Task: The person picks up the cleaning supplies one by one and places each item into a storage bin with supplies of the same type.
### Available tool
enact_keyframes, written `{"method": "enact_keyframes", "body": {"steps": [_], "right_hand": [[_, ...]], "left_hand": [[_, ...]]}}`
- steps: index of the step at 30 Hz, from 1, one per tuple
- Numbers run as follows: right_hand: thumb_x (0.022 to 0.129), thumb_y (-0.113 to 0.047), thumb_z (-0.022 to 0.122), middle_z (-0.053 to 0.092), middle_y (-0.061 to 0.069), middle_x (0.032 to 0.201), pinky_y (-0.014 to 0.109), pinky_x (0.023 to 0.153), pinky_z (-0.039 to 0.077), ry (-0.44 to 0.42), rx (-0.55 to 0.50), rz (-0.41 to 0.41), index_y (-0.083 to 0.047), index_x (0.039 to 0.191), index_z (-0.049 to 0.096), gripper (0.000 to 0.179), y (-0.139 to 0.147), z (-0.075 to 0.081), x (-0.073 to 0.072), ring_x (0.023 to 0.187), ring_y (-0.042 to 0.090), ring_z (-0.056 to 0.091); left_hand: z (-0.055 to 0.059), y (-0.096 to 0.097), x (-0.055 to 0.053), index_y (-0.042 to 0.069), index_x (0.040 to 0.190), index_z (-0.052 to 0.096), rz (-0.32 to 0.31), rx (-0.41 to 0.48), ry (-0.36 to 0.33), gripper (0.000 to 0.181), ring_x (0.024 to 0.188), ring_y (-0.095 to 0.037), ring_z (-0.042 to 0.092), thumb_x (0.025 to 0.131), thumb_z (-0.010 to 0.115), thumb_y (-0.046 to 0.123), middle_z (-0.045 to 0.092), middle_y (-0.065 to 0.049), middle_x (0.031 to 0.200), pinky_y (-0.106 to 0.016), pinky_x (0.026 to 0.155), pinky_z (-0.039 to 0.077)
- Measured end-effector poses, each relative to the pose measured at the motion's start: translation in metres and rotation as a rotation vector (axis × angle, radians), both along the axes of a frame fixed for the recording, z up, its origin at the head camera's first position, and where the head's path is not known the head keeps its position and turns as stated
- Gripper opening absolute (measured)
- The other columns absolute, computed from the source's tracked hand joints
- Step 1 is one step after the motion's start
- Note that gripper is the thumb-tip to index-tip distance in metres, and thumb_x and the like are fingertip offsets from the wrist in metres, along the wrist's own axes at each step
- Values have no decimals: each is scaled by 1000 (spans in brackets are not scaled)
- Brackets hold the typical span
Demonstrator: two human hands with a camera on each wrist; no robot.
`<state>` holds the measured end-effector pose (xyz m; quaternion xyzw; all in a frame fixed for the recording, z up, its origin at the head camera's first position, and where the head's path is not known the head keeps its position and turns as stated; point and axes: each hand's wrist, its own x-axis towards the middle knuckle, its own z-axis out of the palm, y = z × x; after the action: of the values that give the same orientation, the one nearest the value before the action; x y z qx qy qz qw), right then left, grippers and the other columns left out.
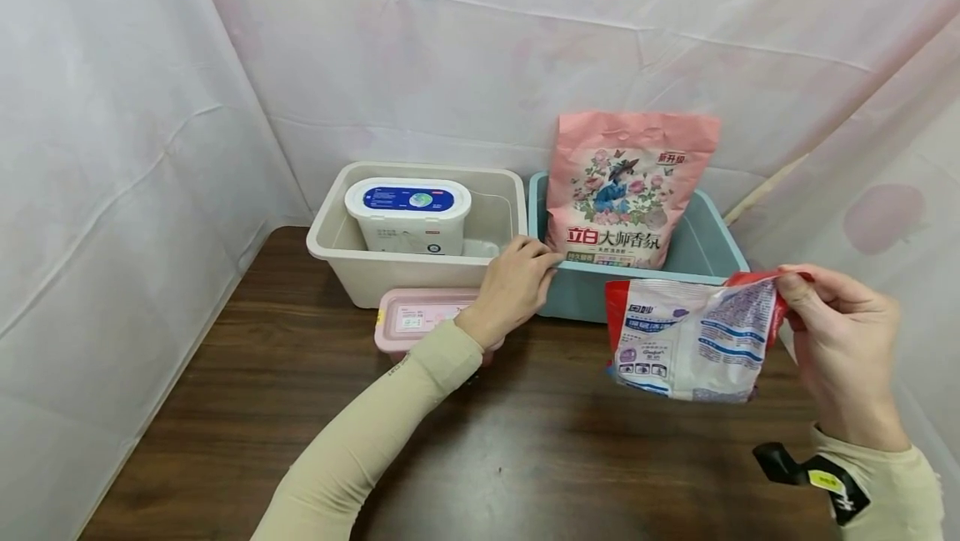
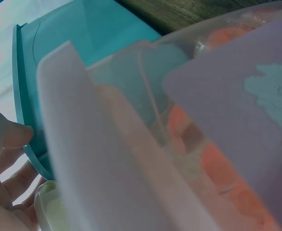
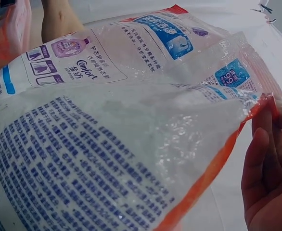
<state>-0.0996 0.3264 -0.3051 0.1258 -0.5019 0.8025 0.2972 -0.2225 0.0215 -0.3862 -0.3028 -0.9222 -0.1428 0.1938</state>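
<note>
My left hand (image 1: 517,283) grips the near left corner of a blue plastic storage bin (image 1: 581,295). In the left wrist view, the thumb and fingers lie on either side of its rim. A pink bag of washing powder (image 1: 630,191) stands upright in that bin. My right hand (image 1: 847,341) pinches a top corner of a red-and-white detergent bag (image 1: 690,341), which hangs in front of the bin. The right wrist view shows the bag's printed back (image 3: 78,149), creased near the pinched red edge. A pink lidded box (image 1: 412,320) sits under my left forearm, partly hidden by it.
Left of the blue bin stands a cream bin (image 1: 405,270) holding a white tub (image 1: 412,232) with a blue label. Both bins are on a dark wooden table (image 1: 525,441). White curtains (image 1: 450,66) hang behind and at both sides.
</note>
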Motion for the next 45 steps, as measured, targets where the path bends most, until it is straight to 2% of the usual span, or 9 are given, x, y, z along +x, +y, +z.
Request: {"method": "enact_keyframes", "body": {"steps": [7, 14, 22, 29, 45], "right_hand": [[92, 27, 59, 77, 23, 80, 25, 62, 64, 0, -5, 18, 29, 102, 69, 14, 3, 8, 1, 64, 22, 73], [90, 25, 65, 77, 20, 77, 22, 57, 62, -31, -5, -69, 27, 103, 70, 14, -2, 20, -2, 59, 20, 71], [90, 23, 67, 76, 21, 80, 23, 57, 62, -58, -10, -107, 28, 106, 69, 18, -4, 32, -3, 59, 22, 69], [88, 22, 69, 76, 22, 80, 24, 57, 62, -61, 4, -125, 29, 109, 67, 22, -6, 43, -9, 58, 23, 69], [86, 22, 72, 77, 21, 80, 23, 56, 61, -39, 8, -130, 29, 107, 68, 23, -7, 46, -10, 57, 22, 68]], "left_hand": [[0, 2, 1, 21, 133, 77, -12, -3, 7, 29, 123, -21, 63, 107, 63, 25, 76, 2, 126, -33, 108, 54], [0, 0, 1, 21, 131, 78, -5, 5, 22, 28, 122, -21, 64, 107, 64, 25, 77, 2, 125, -33, 107, 54], [-2, 0, 3, 20, 131, 78, -10, 7, -13, 28, 123, -21, 64, 107, 63, 25, 77, 2, 126, -34, 107, 55], [-1, 0, 0, 20, 130, 78, -7, 17, 18, 28, 122, -21, 64, 106, 65, 24, 77, 2, 124, -34, 107, 55], [-3, 0, 6, 20, 130, 78, -2, 20, 47, 28, 121, -22, 64, 105, 65, 22, 77, 2, 123, -34, 107, 55]]}}
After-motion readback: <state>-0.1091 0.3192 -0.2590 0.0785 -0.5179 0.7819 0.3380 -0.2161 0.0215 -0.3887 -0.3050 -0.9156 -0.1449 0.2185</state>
